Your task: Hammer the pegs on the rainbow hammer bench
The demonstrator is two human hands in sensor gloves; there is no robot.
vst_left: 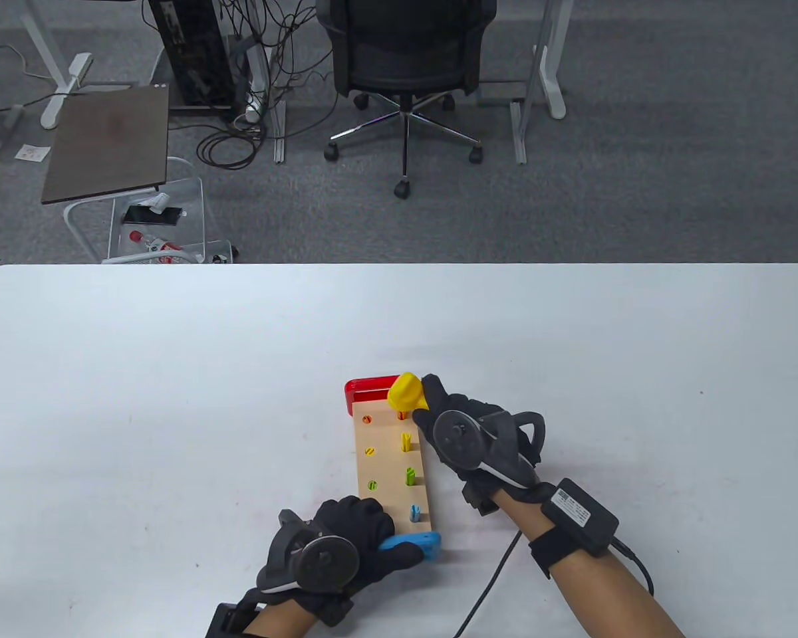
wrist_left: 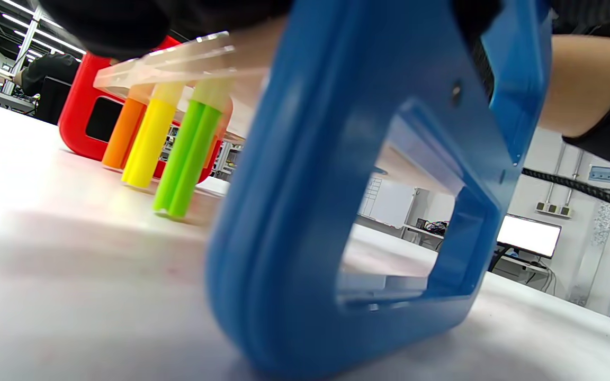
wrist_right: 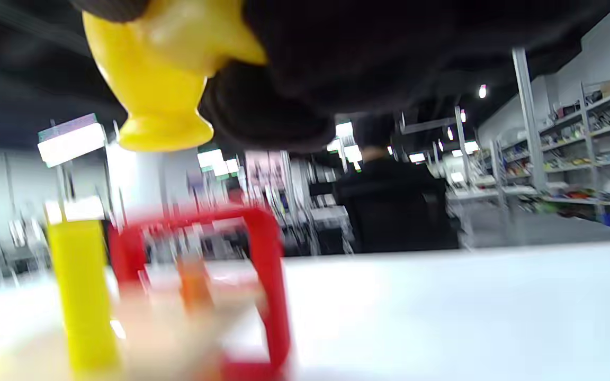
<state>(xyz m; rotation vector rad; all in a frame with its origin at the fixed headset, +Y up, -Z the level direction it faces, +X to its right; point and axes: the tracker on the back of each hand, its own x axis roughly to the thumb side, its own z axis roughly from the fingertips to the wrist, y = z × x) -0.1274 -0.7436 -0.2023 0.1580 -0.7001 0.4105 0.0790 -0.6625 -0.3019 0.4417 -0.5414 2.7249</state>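
Note:
The hammer bench (vst_left: 389, 465) is a wooden board with a red end leg (vst_left: 369, 387) far and a blue end leg (vst_left: 415, 543) near. Its left row of pegs (vst_left: 370, 451) sits flush; the right row, yellow (vst_left: 406, 441), green (vst_left: 410, 476) and blue (vst_left: 415, 512), stands raised. My left hand (vst_left: 352, 541) grips the blue end; that leg fills the left wrist view (wrist_left: 347, 185). My right hand (vst_left: 462, 435) holds the yellow hammer (vst_left: 406, 392), its head just above the orange peg (vst_left: 401, 415). The hammer head shows in the right wrist view (wrist_right: 162, 79).
The bench sits on a white table (vst_left: 173, 399). Behind the table's far edge are an office chair (vst_left: 405, 60), a small side table (vst_left: 110, 143) and cables on grey carpet. My right forearm and its cable (vst_left: 492, 585) lie right of the bench.

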